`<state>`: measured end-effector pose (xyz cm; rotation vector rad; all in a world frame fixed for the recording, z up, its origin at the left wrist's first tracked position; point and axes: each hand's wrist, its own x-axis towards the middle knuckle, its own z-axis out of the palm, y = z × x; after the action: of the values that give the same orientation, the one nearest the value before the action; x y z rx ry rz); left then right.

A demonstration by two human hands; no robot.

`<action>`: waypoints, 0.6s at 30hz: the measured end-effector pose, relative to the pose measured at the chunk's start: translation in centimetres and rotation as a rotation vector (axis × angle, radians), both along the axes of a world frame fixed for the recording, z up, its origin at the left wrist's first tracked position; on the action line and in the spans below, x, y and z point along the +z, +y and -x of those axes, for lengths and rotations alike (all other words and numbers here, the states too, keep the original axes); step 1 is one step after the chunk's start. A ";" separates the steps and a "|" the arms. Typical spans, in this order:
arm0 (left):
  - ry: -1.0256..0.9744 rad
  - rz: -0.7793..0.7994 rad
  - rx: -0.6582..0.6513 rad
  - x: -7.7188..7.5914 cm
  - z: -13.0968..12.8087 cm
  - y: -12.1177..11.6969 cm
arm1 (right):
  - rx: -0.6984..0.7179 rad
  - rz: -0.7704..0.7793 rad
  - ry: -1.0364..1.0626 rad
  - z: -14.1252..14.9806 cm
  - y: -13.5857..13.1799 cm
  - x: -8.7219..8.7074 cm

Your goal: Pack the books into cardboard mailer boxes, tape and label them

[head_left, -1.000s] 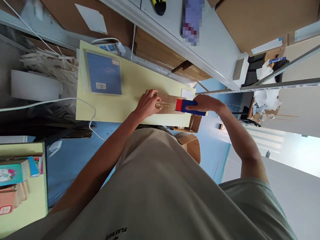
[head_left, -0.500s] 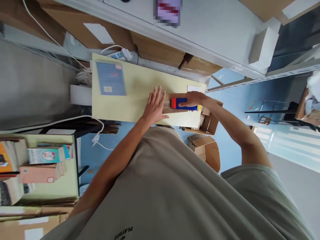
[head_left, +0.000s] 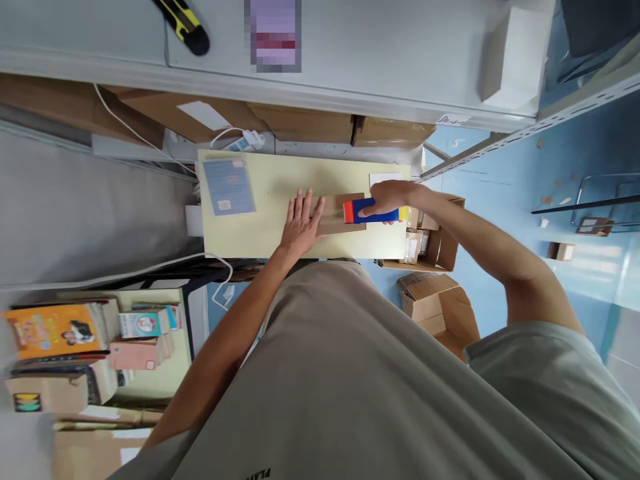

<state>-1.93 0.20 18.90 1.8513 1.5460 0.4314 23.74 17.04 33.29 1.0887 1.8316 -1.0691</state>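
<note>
My left hand lies flat with fingers spread on the left end of a brown cardboard parcel on a pale yellow table. My right hand grips a blue tape dispenser with a red front end, pressed onto the parcel's right part. A white slip of paper lies just beyond my right hand.
A blue book in a clear sleeve lies at the table's left end, a power strip behind it. Open cardboard boxes stand on the blue floor to the right. A yellow-black utility knife rests on the grey shelf above. Stacked books sit lower left.
My left hand went from curled on the parcel to flat and spread, sliding to its left end. The dispenser moved slightly left along the parcel. The view swung round.
</note>
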 end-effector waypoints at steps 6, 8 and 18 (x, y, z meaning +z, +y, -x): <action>0.076 0.013 -0.055 -1.2 0.5 -0.2 | -0.005 -0.019 -0.175 -7.6 2.5 3.0; 0.104 0.021 -0.068 -1.1 0.6 -0.3 | 0.001 -0.012 -0.199 -9.5 3.0 2.6; 0.214 0.029 -0.107 -0.1 0.2 -0.2 | -0.022 -0.249 -0.183 -6.6 -0.5 -4.4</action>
<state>-2.13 -0.01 18.76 1.9991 1.5716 0.1647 30.31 16.57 28.94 1.3086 1.8407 -0.7394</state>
